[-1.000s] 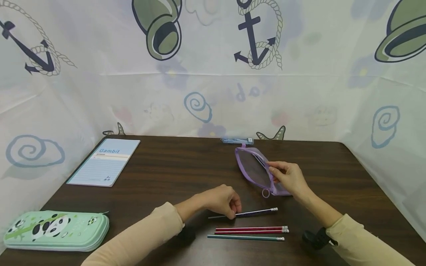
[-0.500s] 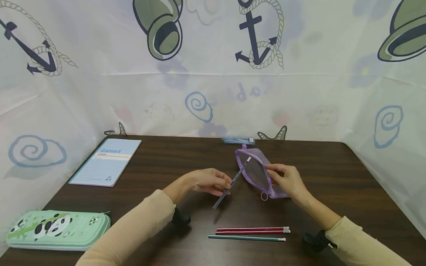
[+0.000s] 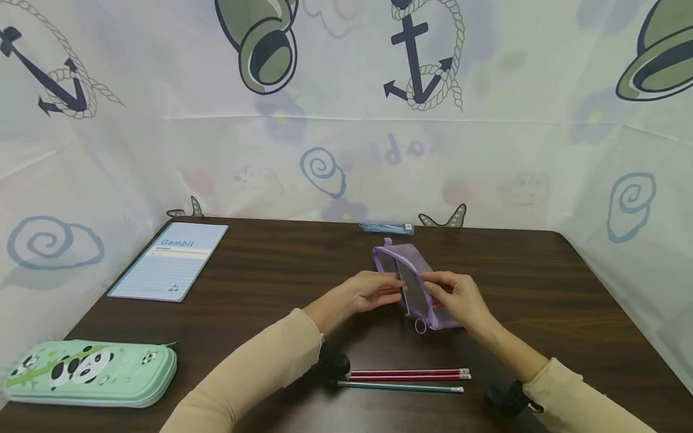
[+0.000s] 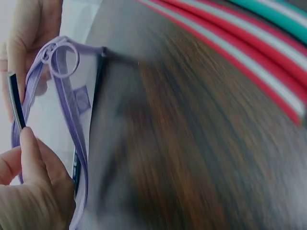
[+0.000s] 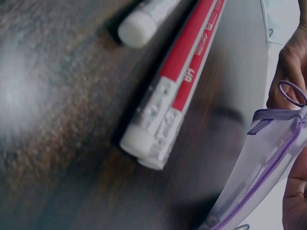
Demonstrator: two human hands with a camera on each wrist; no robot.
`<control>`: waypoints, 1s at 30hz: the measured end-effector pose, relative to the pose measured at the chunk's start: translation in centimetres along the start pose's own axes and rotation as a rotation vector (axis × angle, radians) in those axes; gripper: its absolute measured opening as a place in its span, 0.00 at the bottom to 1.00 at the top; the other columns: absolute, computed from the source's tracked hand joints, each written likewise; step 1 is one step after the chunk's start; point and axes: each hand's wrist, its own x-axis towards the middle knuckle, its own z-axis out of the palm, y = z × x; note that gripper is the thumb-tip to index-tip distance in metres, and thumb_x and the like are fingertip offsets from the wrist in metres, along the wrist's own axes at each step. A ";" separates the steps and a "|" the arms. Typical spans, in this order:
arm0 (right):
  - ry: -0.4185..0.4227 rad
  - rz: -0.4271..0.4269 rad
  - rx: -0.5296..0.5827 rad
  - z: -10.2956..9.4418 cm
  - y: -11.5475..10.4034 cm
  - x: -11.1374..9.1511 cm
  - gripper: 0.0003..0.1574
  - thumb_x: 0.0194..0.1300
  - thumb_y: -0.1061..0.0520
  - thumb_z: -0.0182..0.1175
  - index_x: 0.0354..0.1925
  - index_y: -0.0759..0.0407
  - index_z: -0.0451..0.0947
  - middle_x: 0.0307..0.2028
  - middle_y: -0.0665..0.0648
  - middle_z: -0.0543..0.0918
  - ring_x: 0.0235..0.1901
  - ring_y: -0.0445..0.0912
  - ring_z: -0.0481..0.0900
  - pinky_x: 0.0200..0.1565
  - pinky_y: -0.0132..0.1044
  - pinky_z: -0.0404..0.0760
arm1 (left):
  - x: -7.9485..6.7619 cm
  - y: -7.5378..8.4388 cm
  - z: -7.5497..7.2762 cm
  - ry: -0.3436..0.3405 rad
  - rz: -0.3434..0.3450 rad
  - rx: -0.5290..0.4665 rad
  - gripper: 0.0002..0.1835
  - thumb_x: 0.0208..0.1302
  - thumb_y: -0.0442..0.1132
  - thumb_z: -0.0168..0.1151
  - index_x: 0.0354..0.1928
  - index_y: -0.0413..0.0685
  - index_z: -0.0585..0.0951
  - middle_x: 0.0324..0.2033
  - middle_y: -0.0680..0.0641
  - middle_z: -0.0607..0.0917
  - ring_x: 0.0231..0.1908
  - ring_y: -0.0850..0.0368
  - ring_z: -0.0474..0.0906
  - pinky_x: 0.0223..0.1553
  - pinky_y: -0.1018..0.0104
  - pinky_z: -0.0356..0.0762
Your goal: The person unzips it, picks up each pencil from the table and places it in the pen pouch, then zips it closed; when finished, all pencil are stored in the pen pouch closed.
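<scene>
A dark pencil (image 3: 401, 278) is pinched between the thumb and fingers of my left hand (image 3: 373, 291), held at the mouth of a purple mesh pencil pouch (image 3: 414, 255). In the left wrist view one end of the pencil (image 4: 16, 103) sticks up past the fingertips, inside the loop of the unzipped edge. My right hand (image 3: 457, 297) grips the pouch's right edge between thumb and fingers, keeping the mouth spread. The purple zipper ring (image 4: 64, 60) hangs at the near end. Another dark, slim item (image 4: 76, 167) shows within the pouch.
Two red pencils (image 3: 408, 374) and a green pencil (image 3: 406, 387) lie side by side in front of the hands. A green panda pencil case (image 3: 92, 373) sits at the left, a notebook (image 3: 169, 261) behind it. At the back edge lies a blue packet (image 3: 387, 228).
My left hand has lifted the dark pencil off the table, turned it upright and brought it right to the pouch mouth. My right hand keeps its grip; the pouch has shifted slightly left.
</scene>
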 end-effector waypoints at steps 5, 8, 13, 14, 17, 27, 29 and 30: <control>-0.026 0.010 0.009 0.1 -0.1 -0.2 0.16 0.66 0.66 0.54 0.50 0.75 0.75 0.41 0.71 0.81 0.25 0.37 0.78 0.28 0.31 0.83 | 0.5 -0.6 1.1 0.033 0.047 -0.013 0.23 0.63 0.23 0.53 0.61 0.31 0.68 0.35 0.43 0.80 0.37 0.56 0.79 0.57 0.57 0.73; -0.039 0.006 0.008 0.1 -0.2 -0.2 0.16 0.66 0.66 0.55 0.50 0.75 0.76 0.41 0.71 0.81 0.25 0.37 0.78 0.29 0.32 0.83 | 0.6 -0.9 1.6 0.043 0.078 0.004 0.22 0.63 0.23 0.53 0.60 0.30 0.69 0.39 0.39 0.82 0.39 0.54 0.81 0.56 0.57 0.75; -0.060 -0.009 0.018 0.1 -0.2 -0.2 0.16 0.66 0.66 0.55 0.49 0.76 0.76 0.40 0.70 0.81 0.27 0.37 0.79 0.30 0.35 0.84 | 0.8 -1.5 2.2 0.043 0.117 0.015 0.21 0.63 0.22 0.52 0.59 0.29 0.70 0.52 0.32 0.78 0.48 0.47 0.79 0.55 0.55 0.75; -0.062 -0.010 0.021 0.2 -0.2 -0.1 0.16 0.66 0.66 0.55 0.49 0.76 0.76 0.40 0.71 0.81 0.27 0.37 0.79 0.30 0.35 0.84 | 0.9 -1.6 2.2 0.043 0.126 0.010 0.21 0.63 0.22 0.52 0.59 0.28 0.70 0.52 0.32 0.78 0.49 0.46 0.79 0.55 0.55 0.75; -0.063 -0.008 0.027 0.2 -0.1 -0.1 0.16 0.66 0.67 0.55 0.49 0.76 0.75 0.40 0.71 0.81 0.26 0.37 0.79 0.30 0.35 0.84 | 1.8 -2.3 1.9 0.025 0.162 -0.003 0.22 0.61 0.21 0.55 0.58 0.28 0.70 0.49 0.32 0.80 0.47 0.45 0.80 0.51 0.56 0.79; -0.063 -0.007 0.032 0.4 -0.1 -0.2 0.16 0.66 0.67 0.55 0.49 0.77 0.75 0.41 0.71 0.80 0.26 0.37 0.79 0.30 0.34 0.84 | 0.8 -2.5 3.1 0.123 0.180 0.069 0.26 0.61 0.21 0.55 0.62 0.28 0.66 0.55 0.32 0.76 0.48 0.43 0.80 0.49 0.57 0.80; -0.065 -0.012 0.038 0.4 -0.2 -0.2 0.16 0.66 0.67 0.55 0.49 0.77 0.75 0.41 0.72 0.80 0.26 0.37 0.79 0.30 0.35 0.84 | 0.9 -2.5 3.2 0.128 0.181 0.083 0.26 0.60 0.21 0.56 0.62 0.28 0.66 0.54 0.33 0.77 0.47 0.44 0.81 0.47 0.58 0.81; -0.066 -0.013 0.042 0.5 -0.2 -0.2 0.16 0.66 0.67 0.55 0.49 0.77 0.75 0.41 0.72 0.80 0.26 0.37 0.78 0.30 0.35 0.84 | 0.9 -2.5 3.3 0.131 0.176 0.089 0.26 0.60 0.21 0.57 0.61 0.29 0.67 0.53 0.33 0.78 0.46 0.44 0.81 0.46 0.59 0.81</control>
